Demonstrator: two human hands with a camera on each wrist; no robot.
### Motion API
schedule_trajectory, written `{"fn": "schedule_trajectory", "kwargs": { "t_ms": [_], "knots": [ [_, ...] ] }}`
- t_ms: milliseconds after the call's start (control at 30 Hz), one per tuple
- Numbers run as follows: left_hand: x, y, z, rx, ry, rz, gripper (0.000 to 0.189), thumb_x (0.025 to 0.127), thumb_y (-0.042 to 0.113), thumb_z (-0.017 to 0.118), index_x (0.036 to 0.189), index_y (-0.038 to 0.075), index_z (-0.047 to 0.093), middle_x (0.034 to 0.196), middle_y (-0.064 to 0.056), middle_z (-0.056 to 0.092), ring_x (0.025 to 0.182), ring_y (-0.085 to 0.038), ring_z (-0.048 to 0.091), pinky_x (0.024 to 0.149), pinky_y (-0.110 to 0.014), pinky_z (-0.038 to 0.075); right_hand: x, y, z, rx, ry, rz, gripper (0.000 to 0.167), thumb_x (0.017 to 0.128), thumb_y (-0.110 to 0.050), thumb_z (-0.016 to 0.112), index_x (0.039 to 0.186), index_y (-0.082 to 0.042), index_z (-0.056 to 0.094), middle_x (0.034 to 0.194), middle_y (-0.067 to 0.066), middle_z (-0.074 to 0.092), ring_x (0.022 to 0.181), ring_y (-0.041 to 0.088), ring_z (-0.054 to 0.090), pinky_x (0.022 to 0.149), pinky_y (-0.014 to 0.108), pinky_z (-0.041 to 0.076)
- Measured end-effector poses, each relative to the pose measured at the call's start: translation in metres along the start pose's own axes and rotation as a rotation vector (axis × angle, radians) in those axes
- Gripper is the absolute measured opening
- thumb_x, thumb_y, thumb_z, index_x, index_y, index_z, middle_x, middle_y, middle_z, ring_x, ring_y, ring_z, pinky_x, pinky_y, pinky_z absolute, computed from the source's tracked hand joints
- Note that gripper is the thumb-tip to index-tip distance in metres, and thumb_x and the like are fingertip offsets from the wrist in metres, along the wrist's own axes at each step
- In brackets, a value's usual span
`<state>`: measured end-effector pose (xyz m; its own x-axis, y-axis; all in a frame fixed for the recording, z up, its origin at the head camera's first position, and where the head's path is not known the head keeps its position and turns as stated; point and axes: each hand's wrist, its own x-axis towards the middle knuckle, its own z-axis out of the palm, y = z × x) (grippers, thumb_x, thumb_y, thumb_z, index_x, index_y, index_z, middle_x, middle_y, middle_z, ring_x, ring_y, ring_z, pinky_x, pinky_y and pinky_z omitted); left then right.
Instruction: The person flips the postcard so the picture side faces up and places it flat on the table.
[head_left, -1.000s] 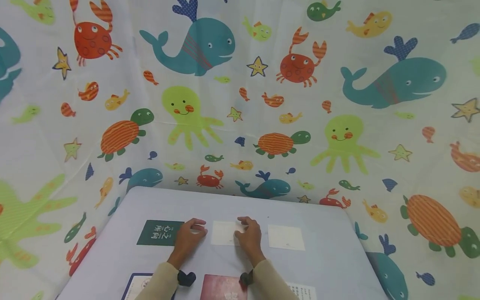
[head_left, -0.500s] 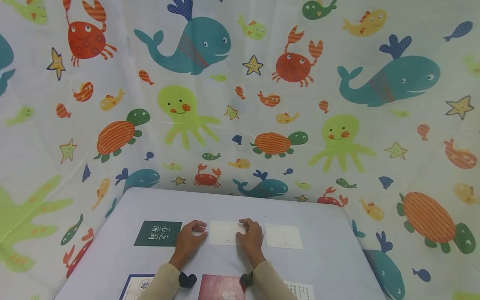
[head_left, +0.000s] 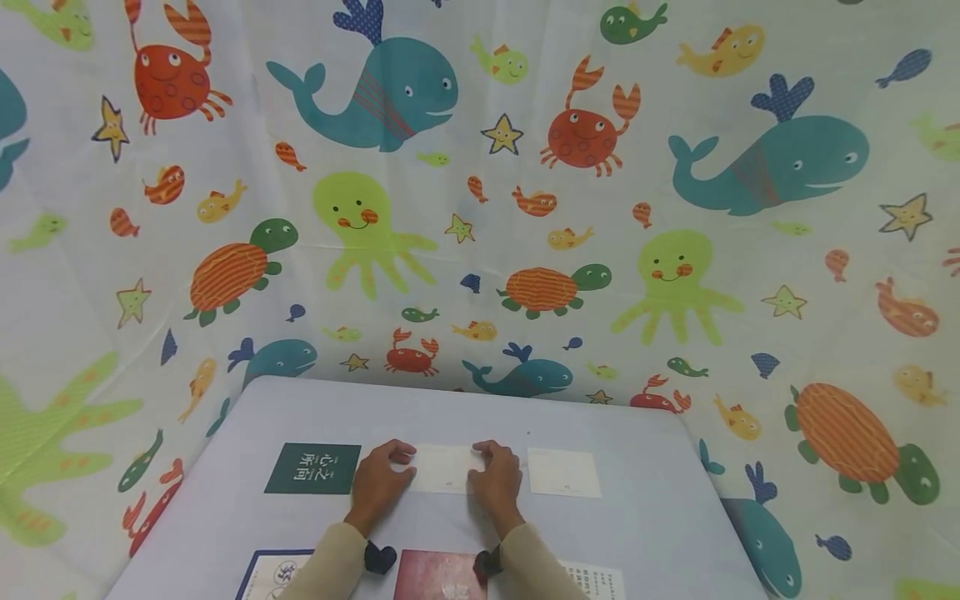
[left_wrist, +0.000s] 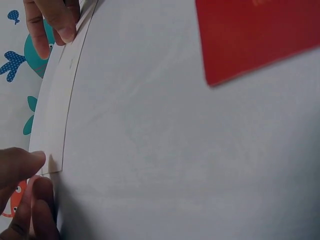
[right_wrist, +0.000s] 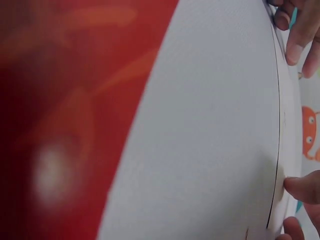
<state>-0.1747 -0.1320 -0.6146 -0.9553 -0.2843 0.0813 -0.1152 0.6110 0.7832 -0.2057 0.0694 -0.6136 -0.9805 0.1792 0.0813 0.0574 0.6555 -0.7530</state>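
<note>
A blank whitish card [head_left: 442,471] lies on the white table between my two hands. At its left end is my left hand [head_left: 377,485], thumb and forefinger apart with a gap between them, the tips right at the edge. My right hand [head_left: 498,483] covers the right end in a similar pose. In the left wrist view the left thumb [left_wrist: 35,159] overlaps the card's corner, and the right thumb [left_wrist: 66,32] lies over the far end. From the right wrist, the card [right_wrist: 287,135] appears as a thin flat strip, with the right thumb tip at it.
A dark green card with white characters [head_left: 315,468] lies left of the hands, another blank card [head_left: 564,473] right. Nearer me are a blue-bordered card [head_left: 262,575], a red card [head_left: 441,575] and a text card [head_left: 600,581], partly hidden by sleeves. A sea-animal curtain [head_left: 465,250] stands behind.
My left hand has shifted slightly right, up to the card's left edge. My right hand has edged toward its right end. The view has turned a little; the cards keep their places.
</note>
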Motion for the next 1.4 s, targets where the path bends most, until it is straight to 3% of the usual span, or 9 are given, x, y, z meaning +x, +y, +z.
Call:
{"fn": "schedule_trajectory", "kwargs": {
  "t_ms": [233,700,933,1100,1400],
  "knots": [
    [0.000,0.002,0.000,0.028,-0.034,-0.018,0.027,0.086,0.009,0.084,0.111,0.017,0.077,0.104,-0.006,0.078,0.108,-0.031,0.071,0.097,-0.057,0.055,-0.003,0.000,0.002,-0.008,0.006,-0.029,0.045,0.071,0.005,0.085,0.110,-0.017,0.079,0.106,0.005,0.073,0.106,0.030,0.063,0.095,0.055,0.049],
    [-0.003,0.006,0.000,0.077,-0.031,0.000,0.023,0.087,0.012,0.084,0.109,0.018,0.076,0.105,-0.005,0.076,0.106,-0.030,0.070,0.092,-0.055,0.056,-0.005,-0.002,0.003,-0.022,0.044,-0.017,0.042,0.073,0.005,0.086,0.108,-0.016,0.079,0.104,0.006,0.072,0.102,0.028,0.063,0.095,0.054,0.050],
    [-0.006,0.007,0.003,0.098,-0.018,0.008,0.022,0.088,0.013,0.083,0.108,0.019,0.076,0.103,-0.004,0.075,0.103,-0.028,0.070,0.090,-0.052,0.055,-0.007,-0.007,-0.002,0.027,0.045,0.021,0.038,0.073,0.009,0.082,0.104,-0.014,0.081,0.106,0.009,0.074,0.107,0.033,0.066,0.099,0.056,0.052],
    [-0.006,0.005,0.006,0.104,-0.011,0.023,0.022,0.088,0.013,0.083,0.108,0.019,0.076,0.103,-0.004,0.075,0.103,-0.028,0.070,0.091,-0.052,0.056,-0.011,-0.009,-0.006,0.001,0.061,0.072,0.036,0.073,0.008,0.082,0.101,-0.014,0.081,0.107,0.010,0.075,0.107,0.033,0.067,0.098,0.055,0.052],
    [-0.005,0.004,0.002,0.115,-0.013,0.039,0.021,0.088,0.013,0.083,0.107,0.019,0.077,0.102,-0.004,0.076,0.101,-0.027,0.070,0.088,-0.050,0.055,-0.013,-0.012,-0.006,-0.007,0.048,0.078,0.034,0.073,0.006,0.082,0.100,-0.014,0.082,0.109,0.011,0.080,0.112,0.037,0.072,0.099,0.057,0.054]
  ]
}}
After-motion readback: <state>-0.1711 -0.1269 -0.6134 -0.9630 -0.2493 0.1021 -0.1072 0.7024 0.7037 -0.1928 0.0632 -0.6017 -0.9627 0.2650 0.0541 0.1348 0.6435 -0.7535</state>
